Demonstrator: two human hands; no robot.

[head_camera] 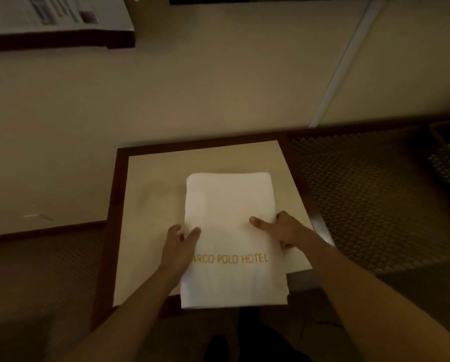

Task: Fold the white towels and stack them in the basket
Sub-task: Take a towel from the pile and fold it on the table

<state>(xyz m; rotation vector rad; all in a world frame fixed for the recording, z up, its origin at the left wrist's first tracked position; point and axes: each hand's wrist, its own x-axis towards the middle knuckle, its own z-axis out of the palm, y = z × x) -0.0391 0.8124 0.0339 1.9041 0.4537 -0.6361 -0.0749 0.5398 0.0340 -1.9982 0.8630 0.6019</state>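
Observation:
A folded white towel (231, 226) with gold lettering lies lengthwise on a small table (153, 194) with a pale top and dark wood frame; its near end hangs over the front edge. My left hand (178, 246) pinches the towel's left edge, thumb on top. On the towel's right edge, my right hand (281, 228) grips with the thumb lying on the cloth and the fingers curled under. At the far right edge a dark woven basket (448, 158) is partly in view with something white inside.
A beige wall rises behind the table, with a framed notice (56, 19) at the upper left. Patterned dark carpet (370, 205) surrounds the table on the right and left. My dark shoes (244, 343) show below the table's front edge.

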